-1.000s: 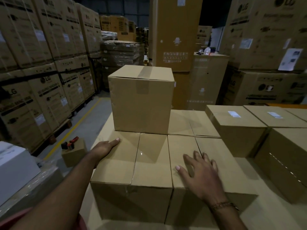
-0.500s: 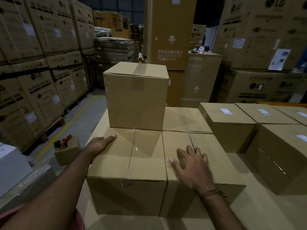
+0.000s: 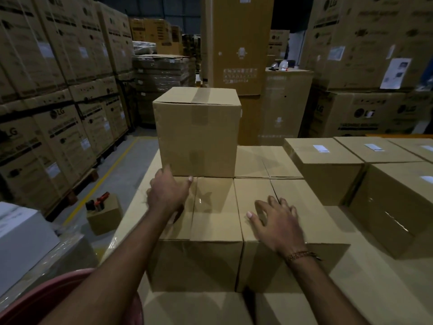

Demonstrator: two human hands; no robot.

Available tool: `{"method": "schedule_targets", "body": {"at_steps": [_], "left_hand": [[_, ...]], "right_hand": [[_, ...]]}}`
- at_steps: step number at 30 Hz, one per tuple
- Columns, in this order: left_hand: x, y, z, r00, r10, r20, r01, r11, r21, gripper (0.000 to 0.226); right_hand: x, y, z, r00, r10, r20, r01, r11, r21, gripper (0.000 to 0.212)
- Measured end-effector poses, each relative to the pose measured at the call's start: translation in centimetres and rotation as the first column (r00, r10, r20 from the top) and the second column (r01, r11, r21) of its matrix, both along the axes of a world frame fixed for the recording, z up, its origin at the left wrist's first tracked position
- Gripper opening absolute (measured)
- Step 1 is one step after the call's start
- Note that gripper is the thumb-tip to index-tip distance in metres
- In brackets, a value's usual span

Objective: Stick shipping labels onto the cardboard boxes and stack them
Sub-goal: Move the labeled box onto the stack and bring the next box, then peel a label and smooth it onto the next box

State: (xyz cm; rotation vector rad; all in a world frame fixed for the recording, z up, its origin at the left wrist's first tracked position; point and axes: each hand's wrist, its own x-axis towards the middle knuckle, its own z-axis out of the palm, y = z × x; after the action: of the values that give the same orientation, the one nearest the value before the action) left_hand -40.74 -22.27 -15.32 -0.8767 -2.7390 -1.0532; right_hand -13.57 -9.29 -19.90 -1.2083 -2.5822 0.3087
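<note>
A taped cardboard box (image 3: 199,134) stands stacked on the back row of plain boxes. In front of it lie two boxes side by side, the near left box (image 3: 210,221) and the near right box (image 3: 311,212). My left hand (image 3: 167,192) reaches over the near left box, its fingertips at the lower left corner of the stacked box, fingers loose. My right hand (image 3: 274,219) rests flat with spread fingers on the near right box. To the right sit boxes with white shipping labels (image 3: 321,148) on top.
A small box (image 3: 105,214) holding a red tool stands on the floor at the left. A white box (image 3: 21,233) lies at the near left. Tall stacks of printed cartons wall both sides. A yellow floor line (image 3: 105,174) runs along the aisle.
My left hand has lifted off the left edge of the near left box and moved forward and right to the stacked box's lower corner. The right hand has stayed put.
</note>
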Motion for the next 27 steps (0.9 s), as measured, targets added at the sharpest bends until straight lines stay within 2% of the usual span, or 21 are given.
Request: {"method": "schedule_targets", "body": {"at_steps": [4, 6, 10, 14, 18, 22, 27], "left_hand": [[4.4, 1.4, 1.5, 0.989, -0.145, 0.01, 0.145, 0.989, 0.012, 0.085], [6.6, 2.4, 2.0, 0.977, -0.208, 0.038, 0.207, 0.978, 0.028, 0.085], [11.2, 4.6, 2.7, 0.961, -0.274, 0.035, 0.274, 0.962, 0.024, 0.077], [15.7, 7.7, 3.2, 0.942, -0.333, 0.033, 0.33, 0.942, 0.065, 0.071], [20.5, 12.4, 3.5, 0.926, -0.377, 0.019, 0.373, 0.921, 0.11, 0.069], [26.3, 18.4, 3.8, 0.926, -0.377, 0.008, 0.372, 0.916, 0.148, 0.068], [32.9, 26.2, 3.5, 0.916, -0.397, 0.048, 0.387, 0.91, 0.149, 0.069]], "right_hand": [[0.3, -0.3, 0.1, 0.999, -0.014, -0.047, 0.013, 1.0, -0.025, 0.072], [0.6, -0.2, 0.5, 0.989, -0.018, -0.148, 0.01, 0.998, -0.056, 0.065], [2.5, 0.3, 1.1, 0.883, -0.071, -0.463, 0.016, 0.992, -0.123, 0.045], [6.3, 2.7, 1.6, 0.786, -0.107, -0.609, 0.044, 0.992, -0.117, 0.028], [11.8, 8.2, 1.5, 0.771, -0.128, -0.624, 0.106, 0.992, -0.071, 0.022], [17.7, 15.5, 1.3, 0.768, -0.108, -0.631, 0.099, 0.994, -0.05, 0.018], [23.3, 24.8, 0.9, 0.836, -0.084, -0.542, 0.062, 0.996, -0.059, 0.025]]}}
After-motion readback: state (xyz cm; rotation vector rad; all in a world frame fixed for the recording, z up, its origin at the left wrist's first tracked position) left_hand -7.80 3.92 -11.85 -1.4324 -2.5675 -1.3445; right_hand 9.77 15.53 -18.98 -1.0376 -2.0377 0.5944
